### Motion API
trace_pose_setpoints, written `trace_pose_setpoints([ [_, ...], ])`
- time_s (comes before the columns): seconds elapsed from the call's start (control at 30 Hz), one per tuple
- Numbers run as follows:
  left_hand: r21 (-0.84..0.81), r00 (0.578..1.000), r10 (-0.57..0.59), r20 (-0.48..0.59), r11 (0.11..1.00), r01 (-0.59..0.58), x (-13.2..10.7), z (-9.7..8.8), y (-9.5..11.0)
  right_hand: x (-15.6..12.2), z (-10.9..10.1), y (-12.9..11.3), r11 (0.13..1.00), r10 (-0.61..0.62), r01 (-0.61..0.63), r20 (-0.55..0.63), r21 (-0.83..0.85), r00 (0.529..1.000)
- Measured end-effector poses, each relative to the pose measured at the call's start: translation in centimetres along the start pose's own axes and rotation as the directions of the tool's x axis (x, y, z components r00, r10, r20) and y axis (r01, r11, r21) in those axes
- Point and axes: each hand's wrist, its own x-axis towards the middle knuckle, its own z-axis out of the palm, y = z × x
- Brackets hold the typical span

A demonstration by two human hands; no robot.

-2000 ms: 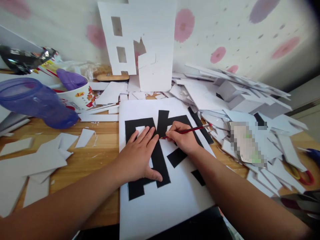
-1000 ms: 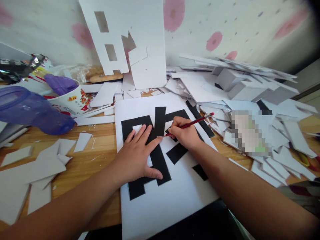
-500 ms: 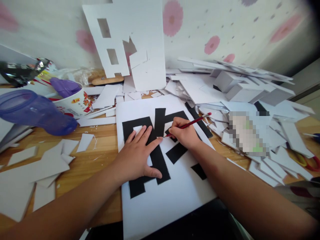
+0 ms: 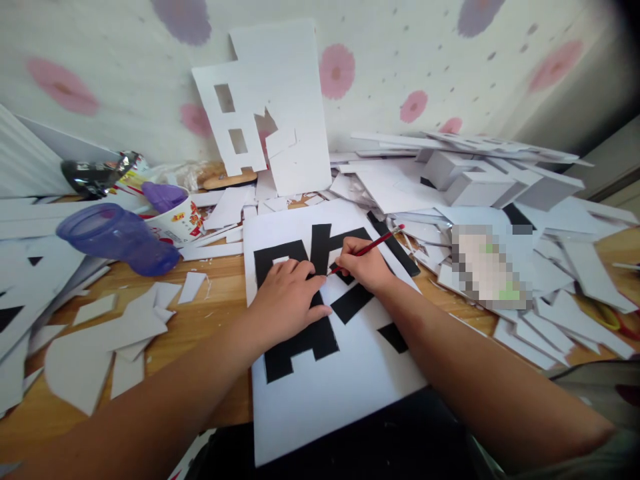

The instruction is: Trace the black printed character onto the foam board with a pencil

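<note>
Blue container [image 4: 120, 237] near a printed white cup [image 4: 181, 223]

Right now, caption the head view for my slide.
Left hand resting on a black shape, right hand holding a red pencil.

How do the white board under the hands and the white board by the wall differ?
Pose: the front board lies flat; the back board stands on edge.
Surface: the front board bears black pieces; the back board has cut-out holes.
Contact: the left hand and right hand are at the front board; neither touches the back board.
Both are white.
</note>
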Motion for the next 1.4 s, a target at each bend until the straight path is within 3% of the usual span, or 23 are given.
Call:
trace_pose_setpoints([
  [0.27, -0.009, 0.991, 0.024, -0.134, 1.0, -0.025, 0.2, 2.2, 0.3, 0.2, 0.0, -0.2, 0.999, -0.001, 0.0, -0.023, -0.034, 1.0],
  [0.67, 0.025, 0.978, 0.015, -0.209, 1.0, -0.01, 0.2, 3.0, 0.2, 0.4, 0.1, 0.0, 0.997, 0.025, -0.032, -0.109, -0.063, 0.994],
  [1.07, -0.018, 0.981, 0.029, -0.194, 0.999, -0.033, 0.3, 3.0, 0.0, 0.4, 0.0, -0.3, 0.999, 0.041, -0.04, -0.112, 0.011, 0.993],
  [1.4, -0.011, 0.986, -0.006, -0.169, 1.0, 0.004, 0.4, 3.2, 0.0, 0.3, 0.1, -0.3, 0.996, 0.026, -0.036, -0.118, -0.085, 0.993],
])
